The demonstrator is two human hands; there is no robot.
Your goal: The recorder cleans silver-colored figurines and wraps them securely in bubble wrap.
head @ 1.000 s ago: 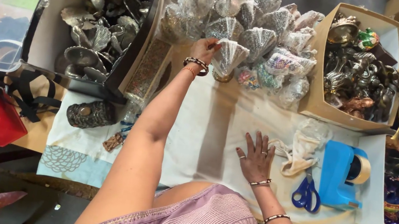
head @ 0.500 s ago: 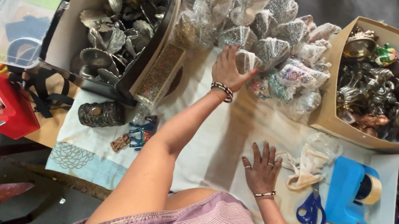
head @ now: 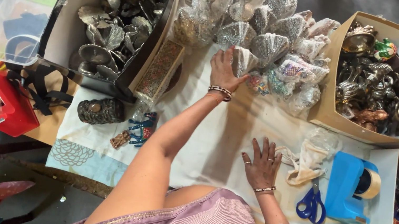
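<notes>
Reaching forward, my left hand (head: pixel 224 70) closed around a cellophane-wrapped shell-shaped favour (head: pixel 244 60) at the front of the pile. It looked light, crinkly and slippery, best pinched at its base. My right hand (head: pixel 260 164) lay open on the cloth-covered surface (head: pixel 218 131).

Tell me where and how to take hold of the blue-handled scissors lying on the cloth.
Grip the scissors by the blue handle loops, coming from the near edge of the table. The loops face that edge and lie open, while the blades point away under the crumpled plastic bag, beside the blue tape dispenser.
</notes>
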